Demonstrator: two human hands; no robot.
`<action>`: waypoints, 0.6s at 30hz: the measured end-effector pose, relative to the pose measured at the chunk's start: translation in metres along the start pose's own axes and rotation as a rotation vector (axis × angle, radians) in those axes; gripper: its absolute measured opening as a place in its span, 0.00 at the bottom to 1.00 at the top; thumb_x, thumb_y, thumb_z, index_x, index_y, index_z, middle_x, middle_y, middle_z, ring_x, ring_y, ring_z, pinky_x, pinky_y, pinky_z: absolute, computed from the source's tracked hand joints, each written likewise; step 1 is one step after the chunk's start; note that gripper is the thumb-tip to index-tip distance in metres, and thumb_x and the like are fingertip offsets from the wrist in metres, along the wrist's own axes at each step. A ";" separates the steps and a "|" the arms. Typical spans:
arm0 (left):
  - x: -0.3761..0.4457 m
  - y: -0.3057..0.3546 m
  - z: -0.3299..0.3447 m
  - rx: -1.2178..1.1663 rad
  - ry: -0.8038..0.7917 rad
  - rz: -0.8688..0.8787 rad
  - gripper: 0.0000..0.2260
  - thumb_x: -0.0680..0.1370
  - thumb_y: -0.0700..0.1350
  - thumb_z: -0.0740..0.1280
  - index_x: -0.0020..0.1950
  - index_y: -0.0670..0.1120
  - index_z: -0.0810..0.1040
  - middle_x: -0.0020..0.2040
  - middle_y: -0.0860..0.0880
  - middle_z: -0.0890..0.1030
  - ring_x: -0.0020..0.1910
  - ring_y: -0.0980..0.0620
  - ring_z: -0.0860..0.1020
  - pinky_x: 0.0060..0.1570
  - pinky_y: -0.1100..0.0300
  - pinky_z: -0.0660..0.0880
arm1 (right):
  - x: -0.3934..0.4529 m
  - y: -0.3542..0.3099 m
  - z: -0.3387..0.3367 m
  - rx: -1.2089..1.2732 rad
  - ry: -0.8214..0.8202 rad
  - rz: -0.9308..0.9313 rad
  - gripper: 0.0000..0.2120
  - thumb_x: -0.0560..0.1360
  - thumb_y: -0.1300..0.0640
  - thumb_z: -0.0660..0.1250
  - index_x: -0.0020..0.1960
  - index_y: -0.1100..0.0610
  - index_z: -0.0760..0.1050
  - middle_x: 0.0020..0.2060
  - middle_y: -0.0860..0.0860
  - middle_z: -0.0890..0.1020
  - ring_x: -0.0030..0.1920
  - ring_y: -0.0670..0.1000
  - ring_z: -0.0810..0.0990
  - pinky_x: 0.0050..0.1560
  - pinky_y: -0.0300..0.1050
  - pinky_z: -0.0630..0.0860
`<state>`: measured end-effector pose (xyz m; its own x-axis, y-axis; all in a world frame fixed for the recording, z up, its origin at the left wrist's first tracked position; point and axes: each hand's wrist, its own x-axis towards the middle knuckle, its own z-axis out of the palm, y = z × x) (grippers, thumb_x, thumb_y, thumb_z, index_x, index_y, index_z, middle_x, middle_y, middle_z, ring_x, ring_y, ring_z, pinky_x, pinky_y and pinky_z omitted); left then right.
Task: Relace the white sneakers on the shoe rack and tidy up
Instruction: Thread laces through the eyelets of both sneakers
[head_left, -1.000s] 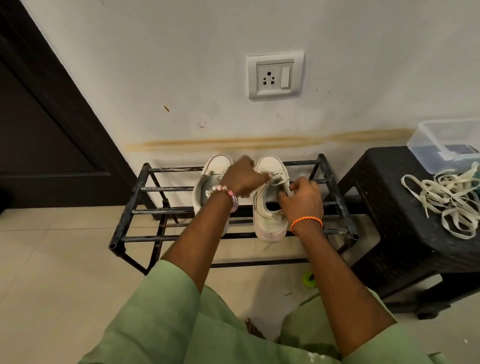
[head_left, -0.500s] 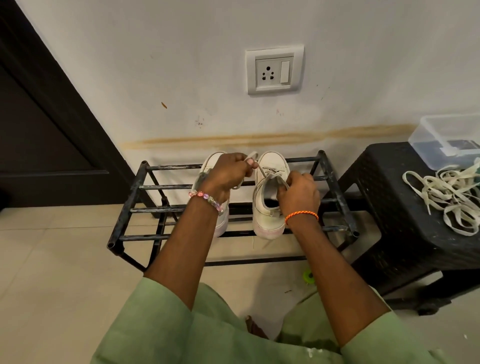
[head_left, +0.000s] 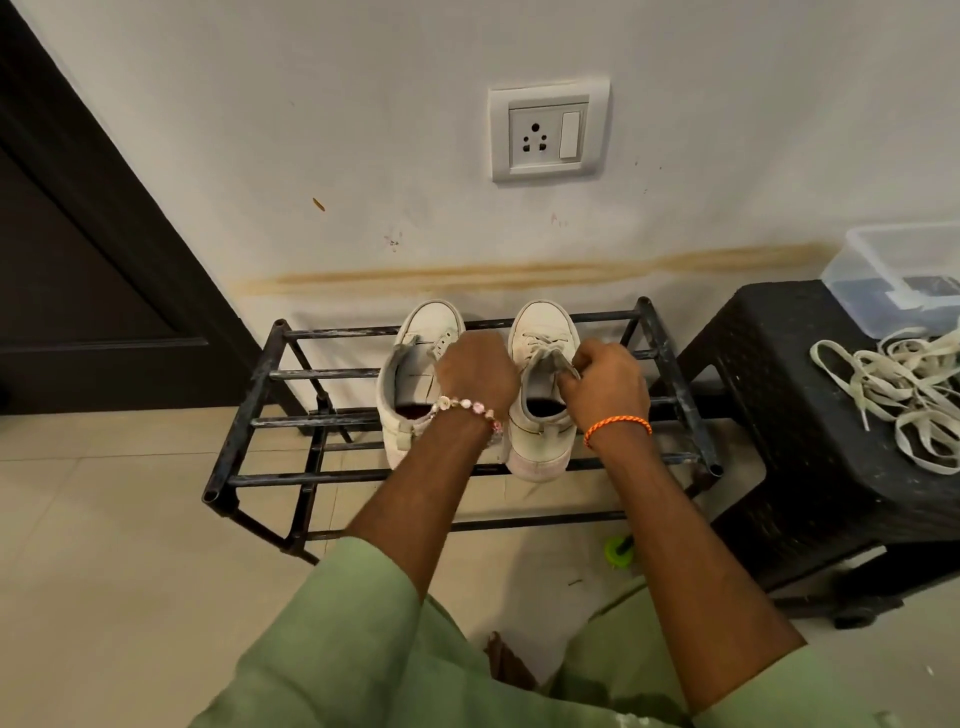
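Two white sneakers stand toes to the wall on the black metal shoe rack (head_left: 244, 421). The left sneaker (head_left: 415, 358) has bare eyelets and no lace. The right sneaker (head_left: 543, 332) has a lace crossing its front eyelets. My left hand (head_left: 478, 374) hovers curled between the two shoes, and what it holds is hidden behind it. My right hand (head_left: 605, 387) pinches the lace at the right sneaker's tongue.
A black plastic stool (head_left: 810, 415) stands right of the rack, with a pile of loose white laces (head_left: 898, 395) and a clear plastic box (head_left: 904, 275) on it. A green object (head_left: 618, 553) lies on the tiled floor under the rack. A dark door (head_left: 78, 260) is at left.
My left hand has dropped from above the right shoe's toe to between the shoes. The lace strand it held up is no longer visible. My right hand stays at the tongue.
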<state>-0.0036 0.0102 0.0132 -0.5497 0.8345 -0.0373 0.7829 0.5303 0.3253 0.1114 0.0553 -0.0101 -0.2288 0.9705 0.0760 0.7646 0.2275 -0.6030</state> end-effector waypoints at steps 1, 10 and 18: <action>0.003 0.000 0.007 -0.034 -0.003 0.050 0.10 0.78 0.42 0.63 0.55 0.41 0.80 0.54 0.41 0.81 0.54 0.41 0.79 0.49 0.51 0.75 | 0.001 0.001 0.000 0.004 -0.002 -0.005 0.07 0.74 0.57 0.69 0.49 0.59 0.76 0.50 0.57 0.76 0.48 0.58 0.77 0.44 0.44 0.68; 0.020 -0.016 0.011 -0.293 -0.117 0.175 0.05 0.78 0.40 0.63 0.46 0.38 0.74 0.43 0.41 0.80 0.42 0.45 0.78 0.43 0.54 0.74 | 0.008 0.005 -0.001 0.045 -0.045 -0.005 0.08 0.71 0.56 0.72 0.40 0.55 0.72 0.45 0.56 0.78 0.44 0.56 0.78 0.45 0.46 0.75; -0.001 0.009 -0.074 -1.343 -0.367 0.023 0.10 0.80 0.35 0.58 0.56 0.45 0.74 0.48 0.49 0.84 0.44 0.57 0.82 0.43 0.65 0.74 | 0.001 -0.037 -0.040 0.572 -0.265 -0.172 0.04 0.74 0.60 0.68 0.49 0.55 0.78 0.43 0.47 0.81 0.45 0.44 0.80 0.50 0.36 0.75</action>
<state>-0.0173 0.0032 0.0864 -0.2700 0.9430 -0.1947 -0.1998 0.1429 0.9694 0.1073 0.0514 0.0440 -0.5157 0.8550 0.0551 0.2789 0.2283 -0.9328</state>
